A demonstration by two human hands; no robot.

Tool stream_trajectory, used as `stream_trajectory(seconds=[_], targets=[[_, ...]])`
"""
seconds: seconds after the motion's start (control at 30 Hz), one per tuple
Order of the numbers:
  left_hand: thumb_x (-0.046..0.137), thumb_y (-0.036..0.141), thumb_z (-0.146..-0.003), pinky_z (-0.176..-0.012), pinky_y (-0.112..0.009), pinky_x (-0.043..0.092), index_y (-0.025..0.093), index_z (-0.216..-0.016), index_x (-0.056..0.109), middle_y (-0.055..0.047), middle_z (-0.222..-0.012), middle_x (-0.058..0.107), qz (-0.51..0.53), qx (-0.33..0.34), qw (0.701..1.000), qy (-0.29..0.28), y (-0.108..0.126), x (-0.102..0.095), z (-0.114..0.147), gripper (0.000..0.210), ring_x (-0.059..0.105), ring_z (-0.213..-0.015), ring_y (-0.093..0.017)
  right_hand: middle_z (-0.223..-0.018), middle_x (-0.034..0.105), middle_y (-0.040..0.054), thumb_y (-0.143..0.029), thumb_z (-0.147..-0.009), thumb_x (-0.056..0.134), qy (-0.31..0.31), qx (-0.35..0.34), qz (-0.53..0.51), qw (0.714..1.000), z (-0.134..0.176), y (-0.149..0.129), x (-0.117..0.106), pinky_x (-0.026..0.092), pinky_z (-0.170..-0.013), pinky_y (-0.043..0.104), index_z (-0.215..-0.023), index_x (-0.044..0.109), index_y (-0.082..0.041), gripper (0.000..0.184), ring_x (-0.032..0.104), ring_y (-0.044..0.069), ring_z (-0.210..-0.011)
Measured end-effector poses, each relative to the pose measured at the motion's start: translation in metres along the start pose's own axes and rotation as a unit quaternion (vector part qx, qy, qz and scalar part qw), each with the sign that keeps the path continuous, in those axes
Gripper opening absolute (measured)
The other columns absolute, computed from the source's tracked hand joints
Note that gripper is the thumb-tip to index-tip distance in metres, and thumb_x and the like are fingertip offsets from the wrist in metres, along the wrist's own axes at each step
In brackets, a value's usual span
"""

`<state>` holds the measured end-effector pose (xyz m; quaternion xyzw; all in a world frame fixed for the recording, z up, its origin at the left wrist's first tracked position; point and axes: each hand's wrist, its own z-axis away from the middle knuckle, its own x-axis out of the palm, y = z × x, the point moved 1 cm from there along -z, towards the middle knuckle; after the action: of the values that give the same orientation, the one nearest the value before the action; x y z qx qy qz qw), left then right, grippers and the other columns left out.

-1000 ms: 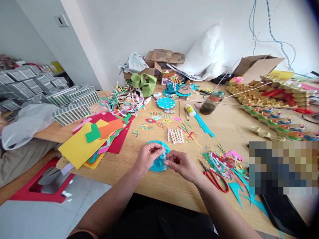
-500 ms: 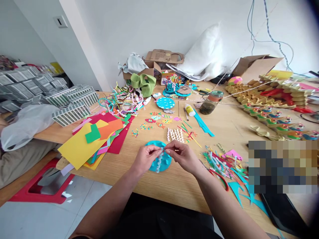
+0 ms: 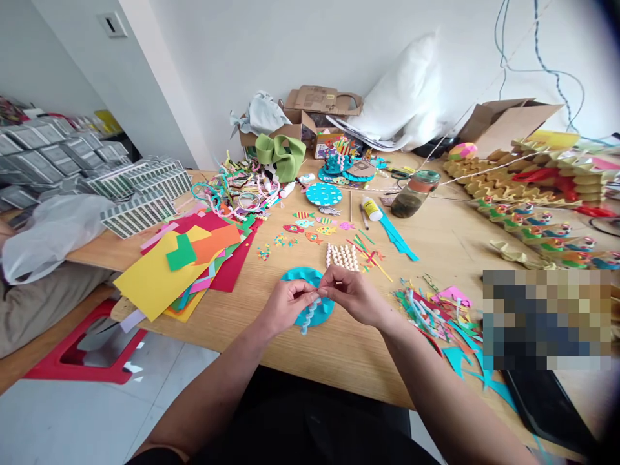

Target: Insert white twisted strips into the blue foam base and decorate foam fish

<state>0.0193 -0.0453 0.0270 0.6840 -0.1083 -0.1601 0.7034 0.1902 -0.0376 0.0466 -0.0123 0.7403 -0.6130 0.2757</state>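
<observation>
Turquoise and round, a flat disc of foam or card [image 3: 328, 314] lies on the wood-topped counter [image 3: 227, 339] right in front of me, a few raised bits showing toward its far edge. Above it my left hand [image 3: 289, 302] and right hand [image 3: 349, 294] meet, the fingers of each pinched together on the upper end of a wavy pale-blue strip [image 3: 305, 321], which trails toward me over the disc's near side. My fingertips hide the spot they grip, so I can't say whether the strip is fixed to the disc anywhere. I'd judge this piece only part built: no fish shows on the disc, and the flat, brightly patterned paper fish [image 3: 303, 215] lie loose beyond it, unused. So do the tiny multicoloured dots [image 3: 264, 252] to their left and the rows of pinkish-white twisted strips [image 3: 343, 255] just past my right hand. Farther back, a turquoise model [image 3: 338, 161] carrying a striped fish and coiled strips looks complete to me; beside the loose fish stands no second one.
</observation>
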Motion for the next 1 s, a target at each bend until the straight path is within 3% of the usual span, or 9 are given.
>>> stream_trajectory(seconds=[0.17,0.3,0.47,0.77,0.9,1.0], targets=[[0.067,0.039,-0.073,-0.052,-0.021,0.04,0.013,-0.07,0.068,-0.001,-0.06,0.061,0.016,-0.006,1.0,0.012,0.003,-0.002,0.002,0.026,0.052,-0.054,-0.009,-0.073,0.057,0.0026,-0.04,-0.081,0.06,0.005,0.009,-0.005,1.0,-0.001,-0.005,-0.001,0.037,-0.053,0.023,-0.078,0.06,-0.016,0.025,0.048,0.01,-0.062],[0.067,0.039,-0.072,-0.054,-0.021,0.041,0.015,-0.075,0.069,0.0,-0.063,0.063,0.039,0.005,0.996,0.077,0.004,-0.005,0.002,0.024,0.053,-0.056,-0.01,-0.071,0.059,0.0025,-0.048,-0.077,0.063,0.044,0.053,-0.043,0.997,0.002,-0.002,0.0,0.039,-0.052,0.023,-0.083,0.062,-0.015,0.033,0.049,0.011,-0.06],[0.069,0.036,-0.072,-0.054,-0.021,0.041,0.015,-0.075,0.069,0.0,-0.065,0.063,0.059,0.01,0.99,0.131,0.0,-0.004,0.0,0.021,0.052,-0.057,-0.009,-0.073,0.063,0.0031,-0.048,-0.069,0.07,0.016,0.091,-0.046,0.995,0.015,0.01,0.019,0.041,-0.058,0.025,-0.081,0.067,-0.016,0.035,0.052,0.013,-0.066],[0.07,0.036,-0.07,-0.056,-0.022,0.045,0.013,-0.077,0.07,-0.003,-0.069,0.064,0.096,-0.006,0.984,0.148,-0.001,0.008,0.01,0.024,0.053,-0.059,-0.01,-0.056,0.047,-0.0034,-0.038,-0.071,0.067,-0.004,0.115,-0.043,0.992,0.028,0.006,0.045,0.03,-0.05,0.023,-0.064,0.059,-0.015,0.026,0.037,0.008,-0.054],[0.066,0.035,-0.075,-0.059,-0.023,0.047,0.015,-0.102,0.067,-0.005,-0.083,0.066,0.094,0.004,0.985,0.146,-0.004,0.009,0.017,0.034,0.059,-0.067,-0.012,-0.055,0.045,-0.0036,-0.039,-0.073,0.064,-0.004,0.111,-0.037,0.993,0.035,0.005,0.04,0.029,-0.049,0.023,-0.063,0.056,-0.016,0.026,0.036,0.008,-0.052],[0.06,0.033,-0.081,-0.065,-0.026,0.05,0.017,-0.119,0.058,-0.007,-0.093,0.065,0.013,0.057,0.982,0.177,-0.01,0.009,0.026,0.04,0.061,-0.078,-0.015,-0.057,0.048,-0.0028,-0.044,-0.075,0.063,0.025,0.108,-0.052,0.992,0.038,0.011,0.031,0.031,-0.05,0.024,-0.067,0.056,-0.016,0.03,0.04,0.009,-0.052]])
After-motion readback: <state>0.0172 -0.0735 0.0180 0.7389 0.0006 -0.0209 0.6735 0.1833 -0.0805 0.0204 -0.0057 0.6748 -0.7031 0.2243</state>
